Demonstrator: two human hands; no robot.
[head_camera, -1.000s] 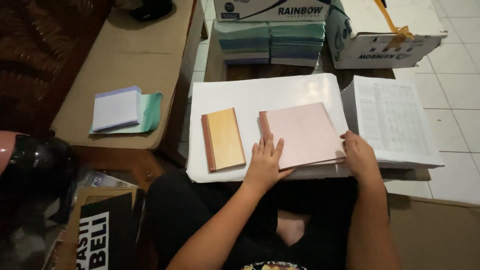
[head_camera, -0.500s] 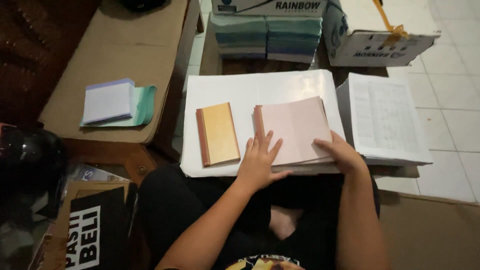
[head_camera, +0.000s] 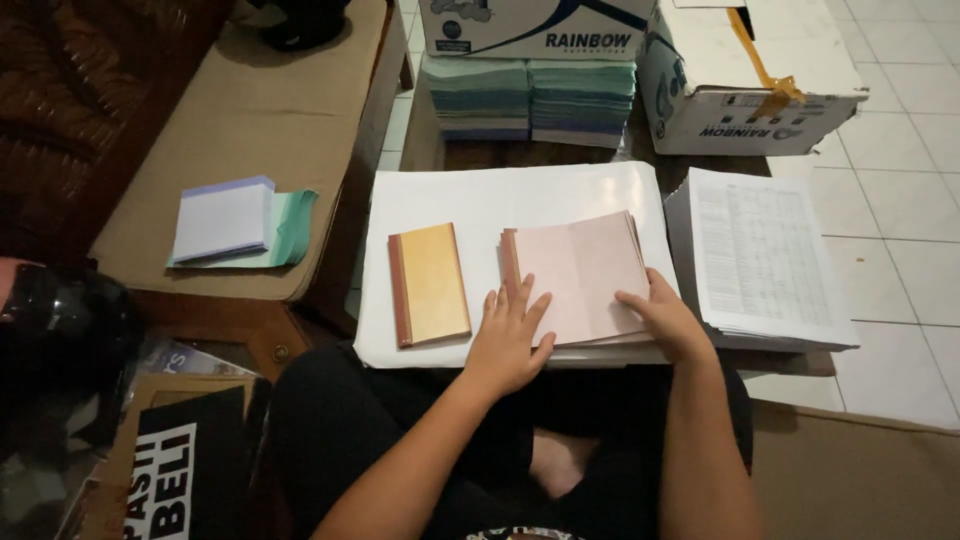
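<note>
A pink-covered pad of paper with a brown spine lies on a large white sheet in front of me. My left hand rests flat on the pad's near left corner, fingers spread. At the pad's near right edge, my right hand has its fingers on the sheets' edges. A yellow-orange pad with a brown spine lies to the left, untouched.
A stack of printed table sheets sits at the right. Teal and blue paper stacks and two white cardboard boxes stand behind. A cushioned bench at the left holds a small white pad on green paper.
My right hand has slid from the pad's right edge toward its near right corner. My left hand stays pressed on the pad. The camera view shifted slightly.
</note>
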